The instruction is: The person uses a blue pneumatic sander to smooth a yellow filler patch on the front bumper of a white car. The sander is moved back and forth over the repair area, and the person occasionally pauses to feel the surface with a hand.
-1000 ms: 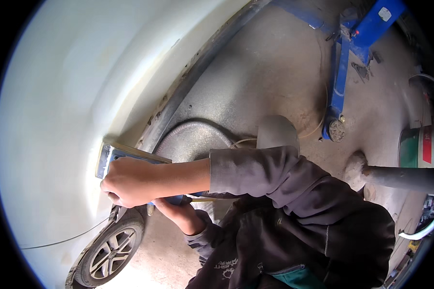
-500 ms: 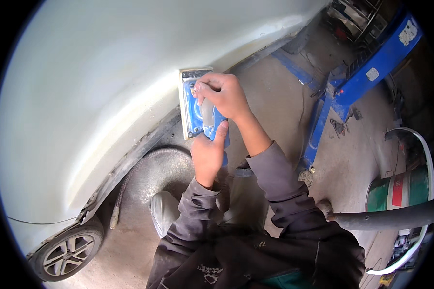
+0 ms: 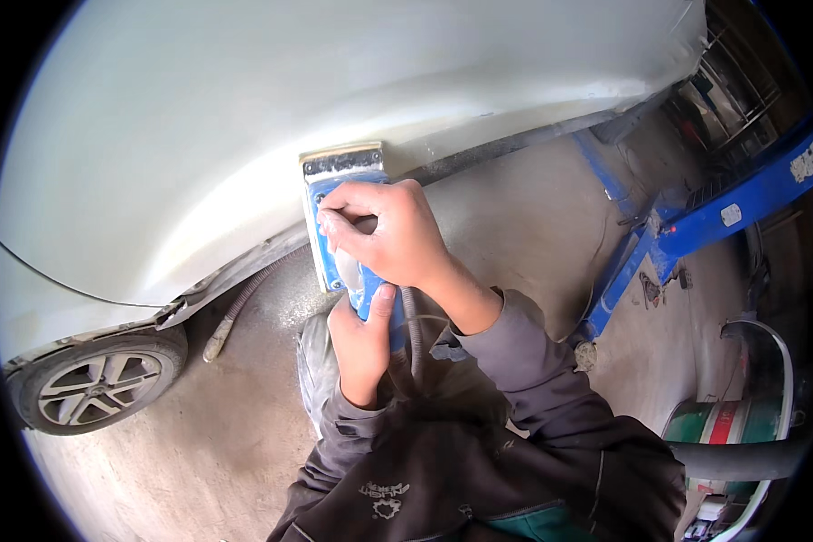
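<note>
A blue sander [image 3: 341,166] with a flat rectangular pad lies against the lower edge of a pale car body panel [image 3: 190,135]. My left hand [image 3: 359,348] is closed round its handle, thumb on top. On the sander's grey upper grip sits my right hand [image 3: 393,230], fingers curled and closed. My right palm covers part of the tool's body. From the handle end a ribbed hose [image 3: 415,339] runs down towards my lap. Dull whitish patches show on the panel around the pad.
A car wheel [image 3: 99,388] stands at the left below the panel. Another hose end [image 3: 215,348] lies on the dusty floor. To the right are a blue lift arm [image 3: 741,212], a green and red drum [image 3: 724,417] and a thick dark hose [image 3: 741,459].
The sander has shifted along the panel towards the wheel, both hands still on it. The view has turned, so the wheel appears higher and the lift arm further right.
</note>
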`<state>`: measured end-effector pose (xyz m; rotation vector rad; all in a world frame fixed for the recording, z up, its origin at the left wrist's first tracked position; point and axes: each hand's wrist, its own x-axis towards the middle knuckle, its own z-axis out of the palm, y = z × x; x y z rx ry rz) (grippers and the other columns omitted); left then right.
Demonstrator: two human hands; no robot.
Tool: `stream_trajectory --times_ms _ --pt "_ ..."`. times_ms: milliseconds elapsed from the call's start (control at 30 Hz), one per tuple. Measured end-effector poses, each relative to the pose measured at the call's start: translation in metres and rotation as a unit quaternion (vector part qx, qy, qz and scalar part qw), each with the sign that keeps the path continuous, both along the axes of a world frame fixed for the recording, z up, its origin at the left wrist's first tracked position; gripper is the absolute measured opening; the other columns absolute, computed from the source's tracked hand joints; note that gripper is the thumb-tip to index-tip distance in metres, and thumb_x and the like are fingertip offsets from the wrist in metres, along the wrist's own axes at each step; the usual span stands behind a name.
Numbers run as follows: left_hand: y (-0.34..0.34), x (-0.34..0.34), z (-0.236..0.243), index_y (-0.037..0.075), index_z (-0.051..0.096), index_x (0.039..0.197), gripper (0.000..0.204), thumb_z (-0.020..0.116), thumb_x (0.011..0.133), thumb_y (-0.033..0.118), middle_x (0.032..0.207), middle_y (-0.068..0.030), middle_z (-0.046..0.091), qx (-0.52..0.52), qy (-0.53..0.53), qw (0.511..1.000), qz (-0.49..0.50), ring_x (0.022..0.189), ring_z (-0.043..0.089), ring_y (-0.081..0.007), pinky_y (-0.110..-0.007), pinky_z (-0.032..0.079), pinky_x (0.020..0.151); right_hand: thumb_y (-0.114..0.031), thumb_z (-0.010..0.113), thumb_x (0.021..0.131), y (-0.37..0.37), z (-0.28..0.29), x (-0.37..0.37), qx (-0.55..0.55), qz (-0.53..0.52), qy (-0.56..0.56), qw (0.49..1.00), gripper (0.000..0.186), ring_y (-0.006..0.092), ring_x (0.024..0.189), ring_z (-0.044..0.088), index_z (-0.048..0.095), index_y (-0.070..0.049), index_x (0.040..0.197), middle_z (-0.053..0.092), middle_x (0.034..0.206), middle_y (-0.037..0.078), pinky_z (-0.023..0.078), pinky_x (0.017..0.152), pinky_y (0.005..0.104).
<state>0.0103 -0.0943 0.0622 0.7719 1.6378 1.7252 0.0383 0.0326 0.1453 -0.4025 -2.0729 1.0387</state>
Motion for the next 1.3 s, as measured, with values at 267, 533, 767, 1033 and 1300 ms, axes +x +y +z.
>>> stream_trajectory --times_ms 267,533,767,1033,1300 --pt "-0.083 -0.048 -0.024 -0.005 0.057 0.117 0.052 0.051 0.102 0.045 0.103 -0.0081 0.066 0.070 -0.086 0.988 0.108 0.089 0.063 -0.0145 -0.027 0.048 0.075 -0.010 0.071 0.079 -0.081 -0.011 -0.091 0.071 0.120 0.017 0.990 0.005 0.0226 0.054 0.065 0.071 -0.005 0.078 0.066 0.063 0.010 0.051 0.053 0.0322" --pt "-0.080 -0.048 -0.042 -0.002 0.048 0.135 0.056 0.036 0.106 0.044 0.126 -0.0123 0.060 0.146 -0.103 0.973 0.145 0.114 0.060 -0.0220 -0.036 0.048 0.097 -0.009 0.067 0.077 -0.090 -0.017 -0.102 0.108 0.154 0.035 0.982 0.010 0.0282 0.052 0.064 0.068 -0.003 0.069 0.063 0.057 0.014 0.051 0.054 0.0374" --pt "0.008 0.010 -0.030 -0.005 0.059 0.117 0.054 0.046 0.104 0.046 0.096 -0.0064 0.066 0.061 -0.066 0.993 0.080 0.080 0.062 -0.0114 -0.025 0.047 0.067 -0.009 0.069 0.077 0.003 -0.009 -0.023 0.068 0.075 0.024 0.995 0.005 0.0269 0.058 0.067 0.069 -0.004 0.074 0.067 0.064 0.010 0.052 0.057 0.0347" --pt "0.124 0.085 0.002 -0.005 0.065 0.104 0.041 0.066 0.095 0.035 0.085 -0.0065 0.067 0.083 -0.044 0.992 -0.081 0.075 0.060 -0.0117 -0.030 0.049 0.068 -0.012 0.067 0.088 0.107 0.001 0.093 -0.040 -0.060 -0.016 0.997 0.013 0.0106 0.064 0.067 0.072 0.000 0.090 0.072 0.071 0.006 0.052 0.065 0.0255" --pt "0.183 0.119 0.008 -0.009 0.066 0.090 0.057 0.074 0.081 0.047 0.082 -0.0289 0.068 -0.059 0.207 0.965 -0.149 0.080 0.070 -0.0389 -0.043 0.052 0.069 -0.021 0.073 0.085 0.126 -0.057 0.176 -0.068 -0.436 0.069 0.895 0.045 0.0175 0.097 0.066 0.056 0.002 0.119 0.067 0.107 0.019 0.051 0.082 0.0290"
